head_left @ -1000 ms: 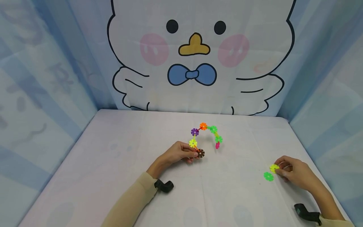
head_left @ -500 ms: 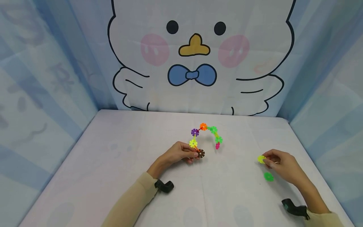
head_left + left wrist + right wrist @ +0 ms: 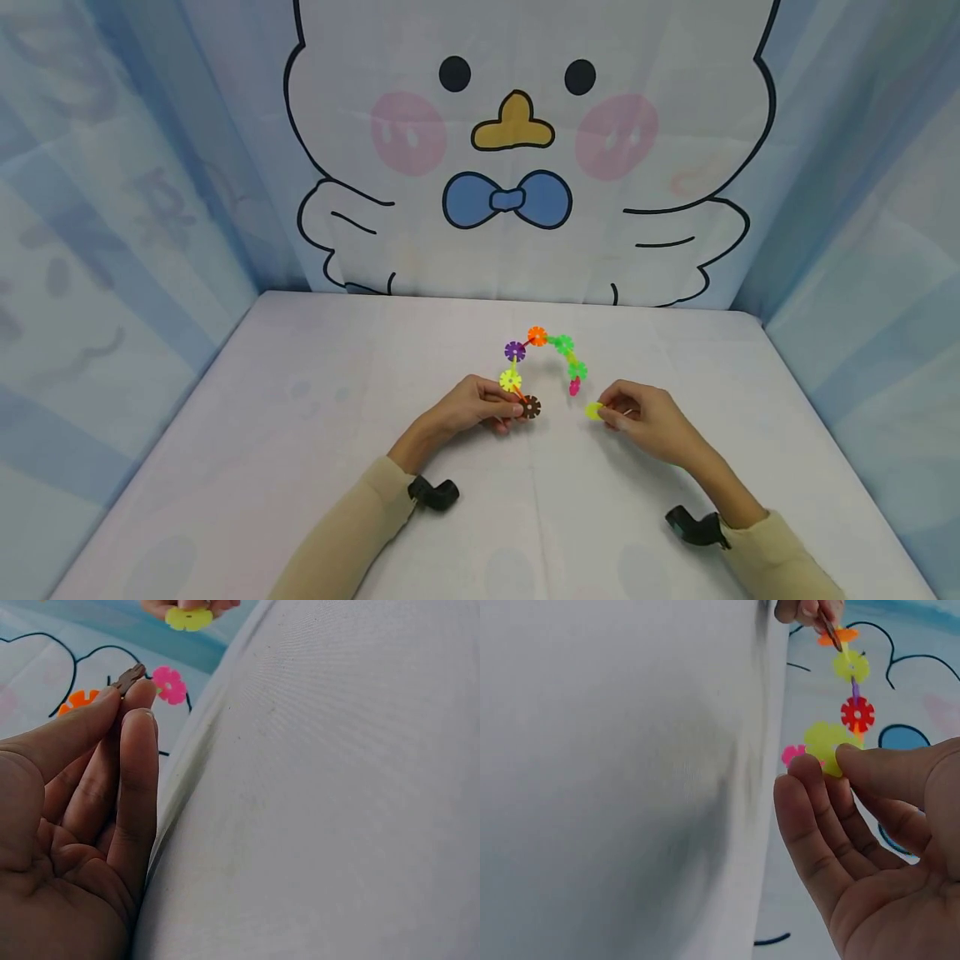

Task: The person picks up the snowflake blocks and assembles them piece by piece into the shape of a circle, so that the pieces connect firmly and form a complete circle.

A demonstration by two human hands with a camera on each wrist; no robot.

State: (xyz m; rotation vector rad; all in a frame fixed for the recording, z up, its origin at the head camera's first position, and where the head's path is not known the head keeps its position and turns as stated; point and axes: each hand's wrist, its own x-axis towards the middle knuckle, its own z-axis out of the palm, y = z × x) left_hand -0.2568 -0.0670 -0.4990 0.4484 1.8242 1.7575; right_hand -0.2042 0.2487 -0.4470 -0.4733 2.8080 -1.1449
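My left hand pinches the brown snowflake disc at the near end of a curved chain of notched plastic discs. From there the chain runs through a yellow disc, a purple disc, an orange disc and green discs to a pink disc. Between thumb and fingers my right hand holds a loose yellow snowflake disc, just right of the pink end and apart from it. In the left wrist view the brown disc is seen edge-on at the fingertips.
A white cloth-covered table lies under both hands. Behind it hangs a backdrop with a cartoon figure, and curtains stand at both sides. Each wrist wears a black camera mount. My right forearm hides the spot where a loose green disc lay.
My right hand has carried the yellow disc from the table's right side leftward, close to the chain. The left hand and the chain stay in place.
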